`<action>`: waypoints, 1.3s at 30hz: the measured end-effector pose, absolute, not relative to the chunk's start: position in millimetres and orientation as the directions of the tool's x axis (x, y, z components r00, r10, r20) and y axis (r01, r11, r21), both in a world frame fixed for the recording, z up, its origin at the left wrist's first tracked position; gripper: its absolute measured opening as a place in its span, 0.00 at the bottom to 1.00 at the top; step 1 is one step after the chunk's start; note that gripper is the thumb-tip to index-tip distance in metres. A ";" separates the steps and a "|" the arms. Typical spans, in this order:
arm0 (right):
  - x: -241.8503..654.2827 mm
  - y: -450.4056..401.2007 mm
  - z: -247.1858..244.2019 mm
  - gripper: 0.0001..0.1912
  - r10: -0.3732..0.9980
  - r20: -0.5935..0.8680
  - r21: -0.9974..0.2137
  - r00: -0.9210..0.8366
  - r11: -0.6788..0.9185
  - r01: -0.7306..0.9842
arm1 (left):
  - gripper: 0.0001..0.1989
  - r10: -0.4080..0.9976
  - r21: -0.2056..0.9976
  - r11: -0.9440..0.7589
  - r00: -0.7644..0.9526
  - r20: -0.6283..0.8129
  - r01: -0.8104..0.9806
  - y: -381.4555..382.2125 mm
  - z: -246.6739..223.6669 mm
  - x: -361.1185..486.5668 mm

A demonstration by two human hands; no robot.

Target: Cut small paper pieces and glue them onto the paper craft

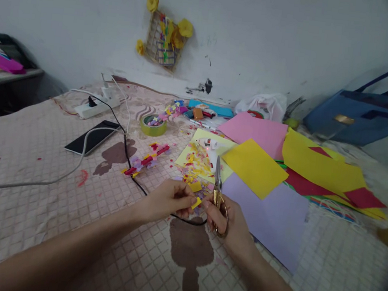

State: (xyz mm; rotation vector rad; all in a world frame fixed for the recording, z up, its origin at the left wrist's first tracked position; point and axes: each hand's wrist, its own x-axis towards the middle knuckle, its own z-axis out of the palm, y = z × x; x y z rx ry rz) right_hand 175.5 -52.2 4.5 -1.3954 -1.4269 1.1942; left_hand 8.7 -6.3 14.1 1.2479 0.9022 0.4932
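My left hand [170, 201] pinches a small piece of yellow paper [196, 203] between thumb and fingertips. Close beside it, my right hand [229, 219] is closed around gold-handled scissors [217, 190], whose blades point up and away from me. The right fingertips are near the yellow piece; I cannot tell whether they touch it. Just beyond my hands lie a small yellow square [195, 186] and many paper scraps [195, 162]. A white glue gun [211, 148] rests on a pale yellow sheet [188, 152] behind the scraps.
Purple [273, 220], yellow [256, 166] and pink sheets [256, 133] lie to the right. Left of the scraps is a decorated strip [147, 160], with a tape roll [153, 126] behind. A phone [93, 137], power strip [96, 107] and cables [82, 161] occupy the left side.
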 end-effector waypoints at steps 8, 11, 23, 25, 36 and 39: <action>174.7 -58.9 5.0 0.20 0.987 -0.128 -0.987 -0.095 -0.118 0.110 | 0.13 0.835 0.969 0.240 0.499 -0.232 0.048 -0.3 16.2 4.8; 173.4 -64.9 6.9 0.22 0.979 -0.147 -0.985 -0.140 -0.132 0.108 | 0.12 0.867 0.971 0.237 0.451 -0.211 -0.002 1.3 19.2 3.7; 164.7 -74.8 -0.9 0.22 0.971 -0.176 -0.953 -0.162 -0.126 0.277 | 0.11 0.932 0.944 0.234 0.330 -0.150 -0.232 -1.1 18.5 6.4; 163.9 -75.1 -1.8 0.22 0.973 -0.165 -0.953 -0.163 -0.114 0.282 | 0.10 0.932 0.941 0.237 0.330 -0.151 -0.241 -2.1 18.2 7.1; 163.2 -73.8 -5.2 0.23 0.981 -0.106 -0.937 -0.164 -0.043 0.348 | 0.10 0.942 0.926 0.241 0.298 -0.151 -0.292 -8.5 18.4 11.4; 164.1 -74.1 -6.6 0.23 0.981 -0.093 -0.930 -0.168 -0.026 0.366 | 0.10 0.946 0.926 0.236 0.286 -0.150 -0.296 -9.4 18.5 11.9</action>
